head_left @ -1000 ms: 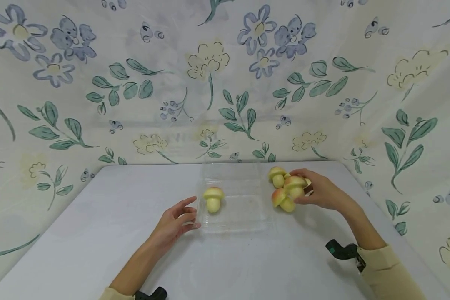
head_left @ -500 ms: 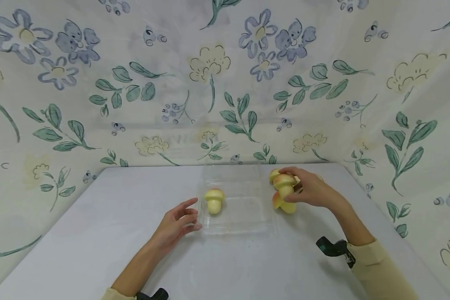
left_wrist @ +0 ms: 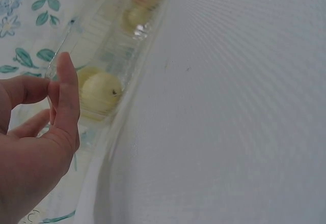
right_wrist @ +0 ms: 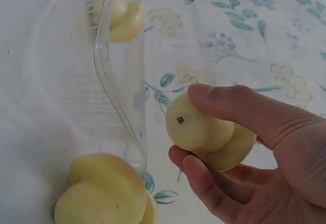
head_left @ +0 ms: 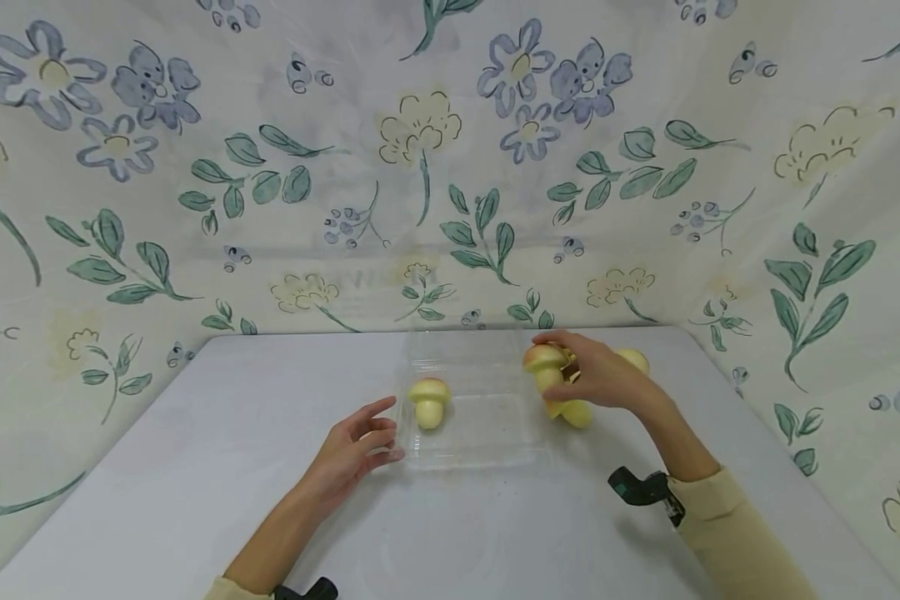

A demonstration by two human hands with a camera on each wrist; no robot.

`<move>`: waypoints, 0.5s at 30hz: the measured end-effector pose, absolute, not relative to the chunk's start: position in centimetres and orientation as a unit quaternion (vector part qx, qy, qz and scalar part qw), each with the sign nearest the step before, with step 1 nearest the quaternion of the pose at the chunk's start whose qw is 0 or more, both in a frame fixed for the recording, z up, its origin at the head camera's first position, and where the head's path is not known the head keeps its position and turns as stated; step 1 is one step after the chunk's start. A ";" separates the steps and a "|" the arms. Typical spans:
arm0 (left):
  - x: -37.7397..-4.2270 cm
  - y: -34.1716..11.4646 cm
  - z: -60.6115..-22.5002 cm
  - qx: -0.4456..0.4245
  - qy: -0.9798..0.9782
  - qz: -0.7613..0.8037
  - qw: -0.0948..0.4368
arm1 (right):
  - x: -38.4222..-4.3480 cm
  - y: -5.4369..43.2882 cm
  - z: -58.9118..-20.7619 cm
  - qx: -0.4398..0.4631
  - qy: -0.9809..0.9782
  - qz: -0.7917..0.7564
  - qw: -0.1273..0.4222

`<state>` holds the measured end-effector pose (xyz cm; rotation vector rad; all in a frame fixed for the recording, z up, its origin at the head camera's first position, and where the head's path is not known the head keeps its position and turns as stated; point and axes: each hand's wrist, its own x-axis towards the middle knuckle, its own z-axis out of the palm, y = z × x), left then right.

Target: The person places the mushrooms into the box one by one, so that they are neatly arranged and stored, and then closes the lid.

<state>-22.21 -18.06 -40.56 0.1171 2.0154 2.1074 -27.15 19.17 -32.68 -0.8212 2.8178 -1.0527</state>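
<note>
My right hand (head_left: pixel 596 371) grips a pale yellow mushroom-shaped piece (head_left: pixel 546 379) with a pink-tinged cap, at the right side of a clear plastic box (head_left: pixel 487 425). In the right wrist view, thumb and fingers curl round this piece (right_wrist: pixel 196 127), its stem end facing the camera. My left hand (head_left: pixel 356 446) rests at the box's left wall, its fingers loosely bent. A similar mushroom-shaped piece (head_left: pixel 429 404) stands inside the box at the left, close to that hand. In the left wrist view, the fingertips of my left hand (left_wrist: pixel 46 117) touch the clear wall.
Beside the box's right wall lies another mushroom-shaped piece (head_left: pixel 579 415), partly behind the held one. One more pale cap (head_left: pixel 633 360) shows behind my right wrist. The white table (head_left: pixel 217 433) ends at a flower-patterned cloth (head_left: pixel 345 250) at the back.
My right hand has carried its mushroom-shaped piece leftward, from over the other pieces to the box's right edge. The left hand stays at the box's left wall.
</note>
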 end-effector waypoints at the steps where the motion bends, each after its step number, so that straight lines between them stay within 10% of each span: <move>1: -22.2 -18.0 -40.6 0.041 0.686 0.718 0.111 | -27.2 19.0 -32.6 -0.265 0.903 -0.339 0.013; 15: -22.2 -18.0 -40.5 0.038 0.681 0.723 0.107 | -28.1 16.8 -32.5 -0.300 0.889 -0.346 0.020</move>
